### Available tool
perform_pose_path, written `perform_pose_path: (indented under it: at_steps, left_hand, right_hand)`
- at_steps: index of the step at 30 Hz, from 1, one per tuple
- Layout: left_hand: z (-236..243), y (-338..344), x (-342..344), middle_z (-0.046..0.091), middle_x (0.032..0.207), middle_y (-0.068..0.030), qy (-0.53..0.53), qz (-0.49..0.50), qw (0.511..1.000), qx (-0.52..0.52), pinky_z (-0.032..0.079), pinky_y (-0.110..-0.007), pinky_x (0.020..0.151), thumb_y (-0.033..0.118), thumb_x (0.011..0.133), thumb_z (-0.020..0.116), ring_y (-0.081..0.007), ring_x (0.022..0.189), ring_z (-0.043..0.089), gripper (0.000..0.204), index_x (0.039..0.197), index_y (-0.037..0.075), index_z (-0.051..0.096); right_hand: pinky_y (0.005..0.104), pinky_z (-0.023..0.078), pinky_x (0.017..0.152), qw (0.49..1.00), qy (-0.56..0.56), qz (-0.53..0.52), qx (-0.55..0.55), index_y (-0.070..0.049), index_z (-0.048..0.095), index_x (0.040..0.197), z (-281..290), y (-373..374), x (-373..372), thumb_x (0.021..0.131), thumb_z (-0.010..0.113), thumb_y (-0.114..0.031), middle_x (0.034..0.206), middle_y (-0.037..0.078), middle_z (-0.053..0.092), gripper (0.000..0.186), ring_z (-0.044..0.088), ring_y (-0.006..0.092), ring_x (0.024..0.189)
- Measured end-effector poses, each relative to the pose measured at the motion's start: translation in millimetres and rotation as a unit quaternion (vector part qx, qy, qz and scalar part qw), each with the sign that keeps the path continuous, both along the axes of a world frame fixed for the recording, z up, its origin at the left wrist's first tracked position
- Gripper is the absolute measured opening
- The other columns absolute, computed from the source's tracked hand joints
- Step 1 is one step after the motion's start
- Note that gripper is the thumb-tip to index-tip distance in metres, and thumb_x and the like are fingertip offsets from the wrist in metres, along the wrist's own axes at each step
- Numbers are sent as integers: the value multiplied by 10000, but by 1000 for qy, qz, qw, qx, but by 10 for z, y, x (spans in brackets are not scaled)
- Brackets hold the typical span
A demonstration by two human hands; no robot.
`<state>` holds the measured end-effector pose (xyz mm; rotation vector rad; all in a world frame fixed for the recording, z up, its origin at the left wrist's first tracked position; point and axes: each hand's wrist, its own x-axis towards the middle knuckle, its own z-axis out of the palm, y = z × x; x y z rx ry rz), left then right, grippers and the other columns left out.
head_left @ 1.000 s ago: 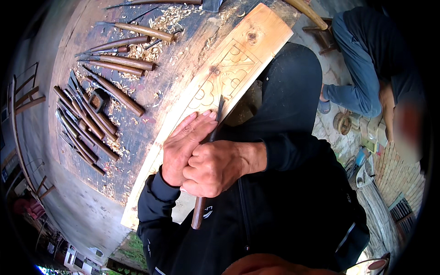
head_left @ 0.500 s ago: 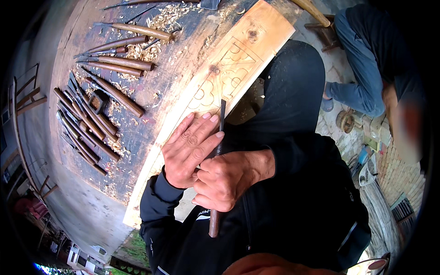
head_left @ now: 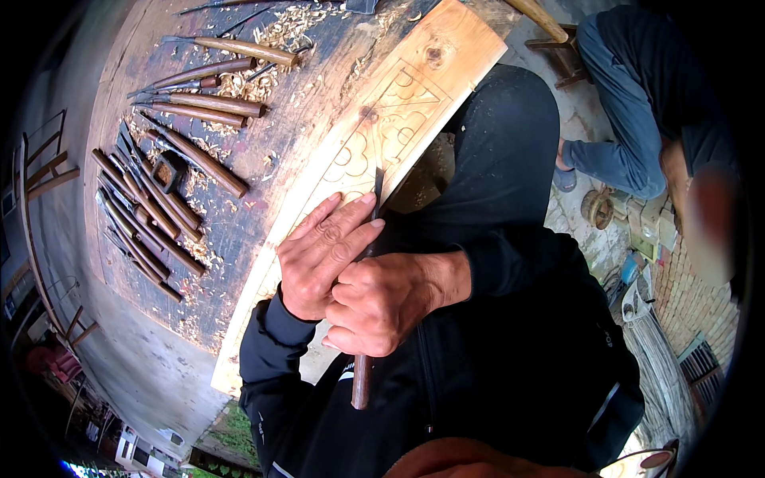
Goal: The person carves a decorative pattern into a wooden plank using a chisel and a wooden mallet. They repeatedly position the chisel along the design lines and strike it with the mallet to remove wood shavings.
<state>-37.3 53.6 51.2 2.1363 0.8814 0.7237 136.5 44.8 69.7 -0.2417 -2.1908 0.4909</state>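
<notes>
A long pale wooden board (head_left: 390, 115) lies slantwise along the near edge of the workbench, with scalloped shapes and straight lines carved or marked on it. My right hand (head_left: 382, 303) is closed in a fist around the wooden handle of a chisel (head_left: 361, 382), whose butt sticks out below the fist. The dark blade points away from me, its tip against the board's right edge by the carved pattern. My left hand (head_left: 323, 255) lies on the board with fingers stretched out, fingertips touching the side of the blade. Its thumb is hidden by the right fist.
Several wood-handled carving tools (head_left: 147, 215) lie in groups on the worn workbench (head_left: 239, 263), among wood shavings (head_left: 279, 40) and a small dark square block (head_left: 169, 171). Another person (head_left: 621, 103) sits at the upper right, near a wooden stool (head_left: 558, 60).
Both hands and the chisel have shifted slightly left, and the blade now sits further over the board's edge. The view has drifted a little. The bench tools have not moved.
</notes>
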Motion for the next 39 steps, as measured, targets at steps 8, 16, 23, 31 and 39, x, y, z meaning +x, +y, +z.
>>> perform_pose_path:
  at_steps: [8, 16, 23, 31, 39]
  left_hand:
    - [6, 20, 16, 777, 1295, -223, 12, -3, 1000, 7, 530, -541, 1151, 170, 851, 706, -355, 1249, 752, 397, 1195, -5, 797]
    - [78, 39, 41, 757, 1366, -185, -2, 19, 999, -29, 510, -525, 1169, 152, 889, 687, -347, 1321, 713, 409, 1263, 11, 773]
    - [80, 36, 27, 714, 1459, -152, 37, 7, 998, -52, 471, -479, 1197, 149, 934, 648, -318, 1415, 649, 455, 1371, 44, 722]
    - [54, -42, 101, 668, 1522, -156, 68, -4, 997, 26, 457, -486, 1223, 153, 863, 728, -323, 1438, 624, 584, 1438, 59, 686]
    - [64, -51, 113, 696, 1460, -202, -4, 35, 998, 43, 496, -514, 1190, 143, 837, 768, -367, 1381, 664, 560, 1383, 32, 715]
  right_hand:
    - [331, 390, 519, 1000, -3, -3, -4, -104, 477, 619, -57, -14, -14, 822, 758, -183, 586, 24, 465, 356, 530, 174, 522]
    - [321, 393, 524, 1000, -6, -6, -14, -118, 485, 626, -123, -34, -41, 810, 737, -203, 596, 13, 458, 323, 527, 161, 529]
    - [308, 399, 505, 1000, -27, 1, 14, -118, 484, 633, -208, 23, 5, 765, 718, -198, 597, 4, 460, 281, 543, 151, 525]
    - [353, 505, 484, 986, -113, 120, -24, -83, 511, 607, -106, 35, 228, 738, 732, -190, 553, 63, 523, 278, 636, 213, 508]
    - [320, 409, 451, 990, -74, 79, 86, -97, 469, 581, -8, 17, 170, 756, 731, -181, 520, 29, 437, 326, 539, 175, 472]
